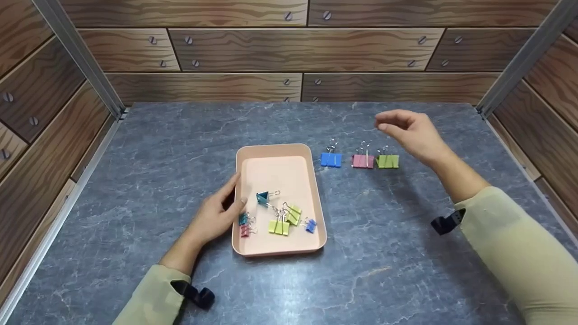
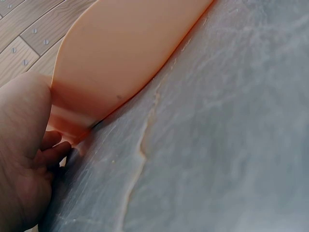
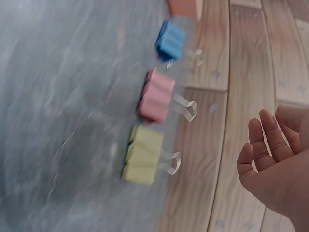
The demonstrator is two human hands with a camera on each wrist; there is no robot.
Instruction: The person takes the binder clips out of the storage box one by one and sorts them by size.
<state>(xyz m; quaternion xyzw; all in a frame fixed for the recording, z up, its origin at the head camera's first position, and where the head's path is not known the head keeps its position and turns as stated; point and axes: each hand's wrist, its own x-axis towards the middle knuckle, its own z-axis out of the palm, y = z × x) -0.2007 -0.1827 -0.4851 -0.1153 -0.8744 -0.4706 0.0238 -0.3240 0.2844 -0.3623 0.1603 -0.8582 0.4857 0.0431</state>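
A pale pink tray (image 1: 280, 246) lies in front of me, and my left hand (image 1: 219, 214) holds its left side, thumb over the rim and fingers outside. The left wrist view has the tray's outer wall (image 2: 116, 48) beside that hand. In the tray lie several binder clips: a teal one (image 1: 262, 197), yellow-green ones (image 1: 279, 228) and small ones along the sides. Right of it, a blue binder clip (image 1: 331, 160), a pink one (image 1: 363, 161) and a green one (image 1: 388, 161) form a row. My right hand (image 1: 413, 133) hovers beyond the green clip, holding nothing, fingers loosely bent.
The grey marbled tabletop (image 1: 135, 189) surrounds the tray. A wood-patterned wall (image 1: 289, 49) closes off the back, and similar panels stand on both sides. Black wrist mounts (image 1: 194, 295) sit on both sleeves.
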